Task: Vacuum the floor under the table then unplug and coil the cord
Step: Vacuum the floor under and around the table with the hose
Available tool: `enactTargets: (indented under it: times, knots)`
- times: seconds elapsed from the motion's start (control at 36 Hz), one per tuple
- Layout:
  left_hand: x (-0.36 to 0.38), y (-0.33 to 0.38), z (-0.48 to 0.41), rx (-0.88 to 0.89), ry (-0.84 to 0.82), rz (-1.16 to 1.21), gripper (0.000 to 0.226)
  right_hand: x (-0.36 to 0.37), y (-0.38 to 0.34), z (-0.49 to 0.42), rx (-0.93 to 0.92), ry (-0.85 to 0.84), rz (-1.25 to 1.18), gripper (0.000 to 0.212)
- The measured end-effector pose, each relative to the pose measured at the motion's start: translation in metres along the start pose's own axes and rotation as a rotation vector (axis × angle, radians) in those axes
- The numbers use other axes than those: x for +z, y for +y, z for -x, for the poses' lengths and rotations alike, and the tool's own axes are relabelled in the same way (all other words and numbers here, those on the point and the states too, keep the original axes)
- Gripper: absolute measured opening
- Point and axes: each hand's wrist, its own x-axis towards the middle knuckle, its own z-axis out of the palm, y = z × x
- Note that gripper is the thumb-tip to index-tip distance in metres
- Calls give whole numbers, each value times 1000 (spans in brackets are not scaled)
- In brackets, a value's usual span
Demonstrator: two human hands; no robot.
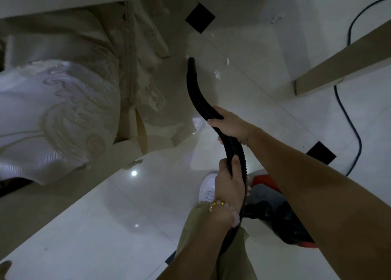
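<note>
A black ribbed vacuum hose curves away from me over the glossy white floor, its open tip down near the floor under the table. My right hand grips the hose farther along. Closer to me, my left hand, with a beaded bracelet at the wrist, is closed on the same hose. The red and black vacuum body sits on the floor beside my leg. A dark blue cord trails across the floor at right. Small white paper scraps lie just right of the tip.
A table draped in an embroidered white cloth fills the left side. A beige table leg slants across the upper right. Black diamond tile insets mark the floor. My white shoe stands below the hose.
</note>
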Motion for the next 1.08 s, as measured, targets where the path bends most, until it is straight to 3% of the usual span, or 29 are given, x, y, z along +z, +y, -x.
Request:
enactTargets:
  times: [0.53,1.08]
  knots:
    - [-4,11,-20,22,21,80,37,-5,-8,-27,-39,151,53,37]
    - [15,31,-36,78,-22,-67,42,-41,-10,-35,4,254,30,34]
